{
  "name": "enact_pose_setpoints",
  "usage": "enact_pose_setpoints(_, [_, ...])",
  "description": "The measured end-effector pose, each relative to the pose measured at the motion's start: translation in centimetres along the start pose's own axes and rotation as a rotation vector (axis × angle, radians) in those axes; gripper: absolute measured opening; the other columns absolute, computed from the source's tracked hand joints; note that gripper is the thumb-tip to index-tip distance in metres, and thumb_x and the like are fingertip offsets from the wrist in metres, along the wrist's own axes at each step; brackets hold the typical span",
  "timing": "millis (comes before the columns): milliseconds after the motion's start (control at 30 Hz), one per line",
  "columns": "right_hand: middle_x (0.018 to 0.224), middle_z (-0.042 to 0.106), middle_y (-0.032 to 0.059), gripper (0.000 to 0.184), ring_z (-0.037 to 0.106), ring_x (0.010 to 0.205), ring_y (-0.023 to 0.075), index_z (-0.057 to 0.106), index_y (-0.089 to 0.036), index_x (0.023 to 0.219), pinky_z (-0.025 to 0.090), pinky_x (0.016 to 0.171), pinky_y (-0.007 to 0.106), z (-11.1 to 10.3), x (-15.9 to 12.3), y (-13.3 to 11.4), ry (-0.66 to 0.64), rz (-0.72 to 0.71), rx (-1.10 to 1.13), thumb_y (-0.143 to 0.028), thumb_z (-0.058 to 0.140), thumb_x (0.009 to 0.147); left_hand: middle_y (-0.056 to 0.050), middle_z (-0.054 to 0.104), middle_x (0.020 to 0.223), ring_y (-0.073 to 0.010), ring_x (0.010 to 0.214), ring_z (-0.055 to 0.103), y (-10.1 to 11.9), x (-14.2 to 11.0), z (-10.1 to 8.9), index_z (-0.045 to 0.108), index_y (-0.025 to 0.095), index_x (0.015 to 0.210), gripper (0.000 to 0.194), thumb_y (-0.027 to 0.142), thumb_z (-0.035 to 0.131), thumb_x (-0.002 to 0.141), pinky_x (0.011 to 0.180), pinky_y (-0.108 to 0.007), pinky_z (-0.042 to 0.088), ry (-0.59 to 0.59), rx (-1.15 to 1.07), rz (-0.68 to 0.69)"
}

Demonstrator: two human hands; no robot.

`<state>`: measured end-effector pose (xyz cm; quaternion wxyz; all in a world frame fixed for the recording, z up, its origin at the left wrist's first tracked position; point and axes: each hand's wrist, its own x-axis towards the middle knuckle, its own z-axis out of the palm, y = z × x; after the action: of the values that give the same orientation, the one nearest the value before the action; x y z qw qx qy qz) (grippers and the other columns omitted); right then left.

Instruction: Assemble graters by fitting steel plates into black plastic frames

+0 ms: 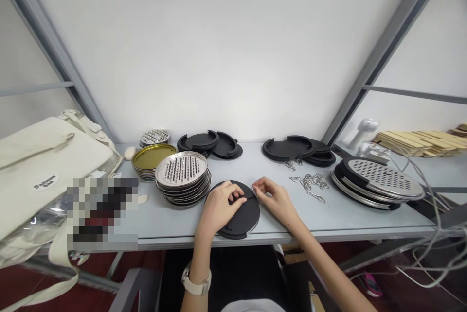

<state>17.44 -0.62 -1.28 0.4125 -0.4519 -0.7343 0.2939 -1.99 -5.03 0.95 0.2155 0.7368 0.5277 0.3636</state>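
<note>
A black round plastic holder (239,217) lies on the bench near its front edge, with a thin metal rim showing at its lower right. My left hand (223,205) rests over its left part, fingers bent and gripping it, thumb and forefinger close to a small slot near the right edge. At that edge my right hand (272,198) is closed in a pinch on a small shiny bit of metal, mostly hidden by the fingertips. Loose metal clips (312,182) are scattered right of this hand. Left of my left hand stands a stack of round metal graters (182,171).
Gold-coloured round lids (153,156) are stacked behind the graters. More black holders (288,147) lie along the wall. Assembled graters with black rims (383,178) are piled at right, near white cables (434,205). A cream bag (62,151) covers the left end of the grey bench (164,224).
</note>
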Motion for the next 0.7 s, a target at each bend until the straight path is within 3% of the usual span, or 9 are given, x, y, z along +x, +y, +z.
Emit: enact_pose_setpoints(700, [0.060, 0.048, -0.0040, 0.023, 0.046, 0.057, 0.0127, 0.056, -0.019, 0.084, 0.037, 0.056, 0.024, 0.20, -0.47, -0.35, -0.096, -0.027, 0.043, -0.038, 0.047, 0.093, 0.002, 0.060, 0.083, -0.0139, 0.077, 0.058, 0.17, 0.05, -0.09, 0.065, 0.024, 0.086, 0.006, 0.027, 0.061, 0.083, 0.073, -0.027, 0.044, 0.002, -0.005, -0.008])
